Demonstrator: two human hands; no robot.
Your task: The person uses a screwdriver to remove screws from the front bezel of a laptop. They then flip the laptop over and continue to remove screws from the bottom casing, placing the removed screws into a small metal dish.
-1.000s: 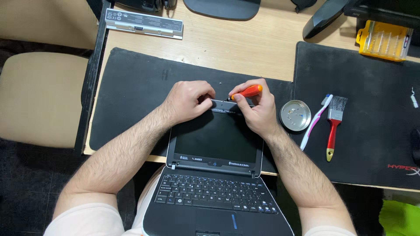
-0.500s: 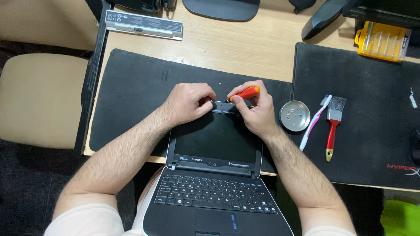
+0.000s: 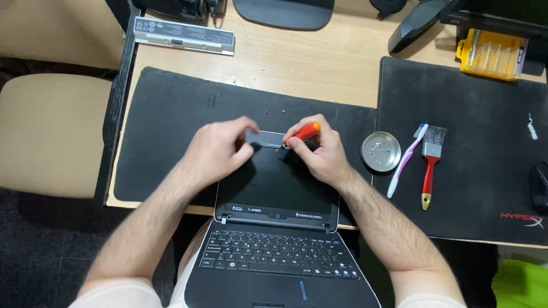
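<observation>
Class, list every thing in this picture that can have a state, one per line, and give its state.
Laptop: open, lid laid flat, screen dark.
Left hand: pinching the lid's top edge.
Right hand: gripping screwdriver, tip at lid.
Metal dish: holding small bits.
Bit case: shut.

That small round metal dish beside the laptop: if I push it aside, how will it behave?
The metal dish looks thin and shallow, so probably light. Sitting on the black mat, it would likely drag, not glide. Tiny loose parts inside may rattle or spill if jerked; the toothbrush lies close beside it.

Orange-handled screwdriver (image 3: 307,131), black laptop (image 3: 274,228), black mat (image 3: 171,120), red-handled brush (image 3: 429,165)
</observation>
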